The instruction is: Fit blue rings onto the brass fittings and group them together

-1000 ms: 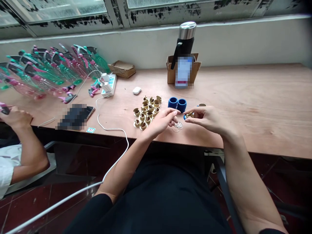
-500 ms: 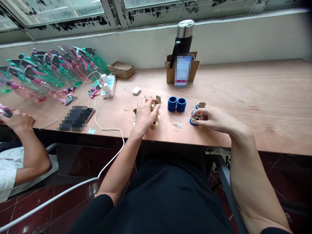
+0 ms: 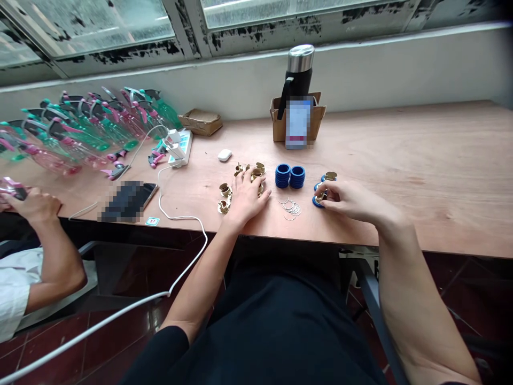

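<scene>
I register glossy, brass-like metal fittings (image 3: pixel 224 189), smooth blue plastic-looking rings (image 3: pixel 296 179), bright metal-looking wire loops (image 3: pixel 296 208), a smooth wood-grained table (image 3: pixel 401 155) and a matt cardboard tray (image 3: pixel 202 126).

Shiny gold metal pieces (image 3: pixel 225 189); deep blue rings (image 3: pixel 296 181); thin silvery rings (image 3: pixel 295 207); tabletop (image 3: pixel 420 171) pinkish tan with wood grain; bottles (image 3: pixel 90 138) see-through pink and green; flask (image 3: pixel 300 81) black with a silver lid (image 3: pixel 301 58); floor (image 3: pixel 100 350) dark red, tiled in a grid; shirt (image 3: pixel 280 331) black; cable (image 3: pixel 164 294) white

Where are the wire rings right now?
Head view: the wire rings lie between the left hand and the right hand, just below the blue ring stacks.
</scene>
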### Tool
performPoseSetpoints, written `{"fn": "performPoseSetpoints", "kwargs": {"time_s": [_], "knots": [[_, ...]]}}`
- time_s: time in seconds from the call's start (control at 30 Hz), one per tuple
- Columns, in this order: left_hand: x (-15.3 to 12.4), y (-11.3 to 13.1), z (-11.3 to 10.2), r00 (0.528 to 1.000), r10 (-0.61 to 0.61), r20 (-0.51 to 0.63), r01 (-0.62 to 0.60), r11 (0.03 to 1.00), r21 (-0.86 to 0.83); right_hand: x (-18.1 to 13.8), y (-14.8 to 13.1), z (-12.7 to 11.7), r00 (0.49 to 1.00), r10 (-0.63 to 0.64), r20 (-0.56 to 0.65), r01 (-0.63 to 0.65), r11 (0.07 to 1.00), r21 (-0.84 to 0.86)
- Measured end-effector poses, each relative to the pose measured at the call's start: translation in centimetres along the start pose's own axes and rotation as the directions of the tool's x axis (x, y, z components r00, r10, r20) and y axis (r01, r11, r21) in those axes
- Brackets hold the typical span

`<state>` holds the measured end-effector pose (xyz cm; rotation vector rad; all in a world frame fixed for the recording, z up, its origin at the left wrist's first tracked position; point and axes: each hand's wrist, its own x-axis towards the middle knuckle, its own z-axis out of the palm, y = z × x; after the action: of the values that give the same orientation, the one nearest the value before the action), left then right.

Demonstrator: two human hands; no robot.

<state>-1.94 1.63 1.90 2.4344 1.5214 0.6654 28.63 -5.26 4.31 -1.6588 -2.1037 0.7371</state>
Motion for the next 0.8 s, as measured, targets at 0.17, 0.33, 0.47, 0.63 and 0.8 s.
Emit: {"fn": "performPoseSetpoints", "kwargs": {"time_s": [0.17,0.33,0.47,0.63,0.8], "knots": [[0.1,-0.2,0.2,1.000,-0.017,-0.013,0.018,1.000,0.003,-0.1,-0.2,0.4,0.996,0.062,-0.067,-0.064,0.997,-0.032],[0.2,0.0,-0.4,0.997,0.002,-0.077,-0.002,1.000,-0.005,-0.1,-0.9,0.1,0.999,-0.011,-0.052,0.010,1.000,-0.017],[0.1,1.8,-2.2,0.985,0.114,-0.132,-0.134,0.979,-0.154,-0.2,-2.2,-0.1,0.988,-0.100,-0.114,0.125,0.962,0.242],[-0.6,5.0,-3.6,0.965,0.263,0.001,-0.195,0.718,-0.668,0.2,-3.9,0.9,0.972,-0.175,-0.154,0.233,0.703,0.672],[-1.2,6.0,-2.8,0.971,0.228,-0.069,-0.203,0.640,-0.741,1.2,-5.2,2.8,0.967,-0.227,-0.115,0.223,0.538,0.813]]}}
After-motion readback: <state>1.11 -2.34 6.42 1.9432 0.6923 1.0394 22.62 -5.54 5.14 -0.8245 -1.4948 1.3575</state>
